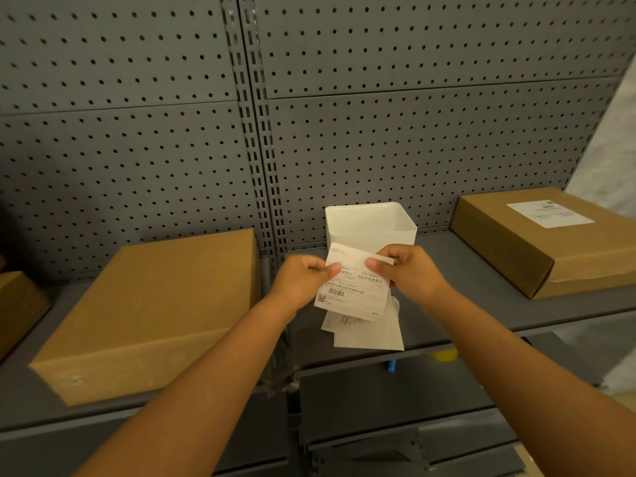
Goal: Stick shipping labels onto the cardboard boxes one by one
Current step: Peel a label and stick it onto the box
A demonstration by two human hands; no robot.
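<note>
From the head camera, the left hand (304, 275) pinches the upper left edge of a white printed paper shipping label (354, 287), while the right hand (406, 270) pinches a lifted corner at its top right, apparently the backing being peeled, above loose white sheets (368, 333) lying on the grey metal shelf (481, 304). To do it well, peel slowly and flat without creasing, then carry it to the plain brown cardboard box (155, 311) left of the left hand; the brown cardboard box (537, 239) right of the right hand already bears a label, and an open white container (370, 223) stands just beyond both hands
</note>
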